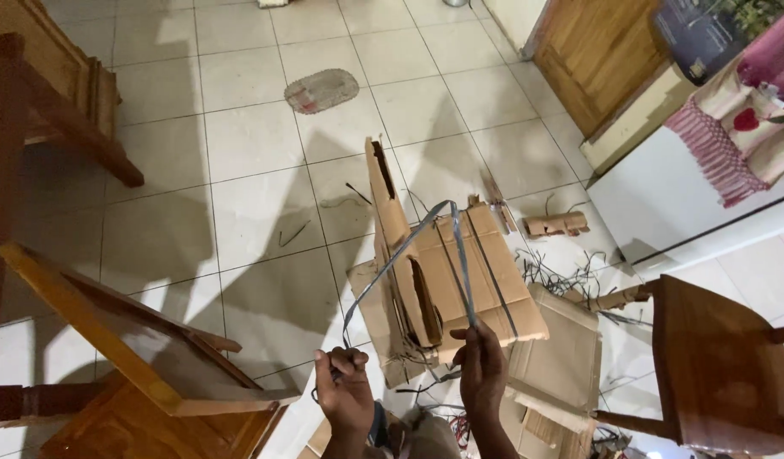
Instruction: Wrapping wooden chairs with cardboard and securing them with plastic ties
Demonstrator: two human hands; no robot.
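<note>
Underfoot, a pale tiled floor (pixel 264 161) with a worn grey patch (pixel 321 90) at 12 o'clock. At 9 o'clock, dark wooden furniture (pixel 65 102); at 7 o'clock, a tilted light-wood frame (pixel 111 340). At 4 o'clock, a brown wooden chair (pixel 719 374); at 2 o'clock, a white cabinet (pixel 664 195) draped with pink fringed cloth (pixel 732 136), beside a brown wooden door (pixel 592 55). At centre, flattened brown cardboard pieces (pixel 460 272) standing and lying on the floor, ringed by thin dark strap scraps (pixel 553 272) toward 3 o'clock. Above the cardboard, a long grey plastic packing strap (pixel 409 242), bent into an arch. Left hand (pixel 345 391) closed around one strap end at 6 o'clock; right hand (pixel 481 365) pinching the other end just beside it, toward 5 o'clock.
</note>
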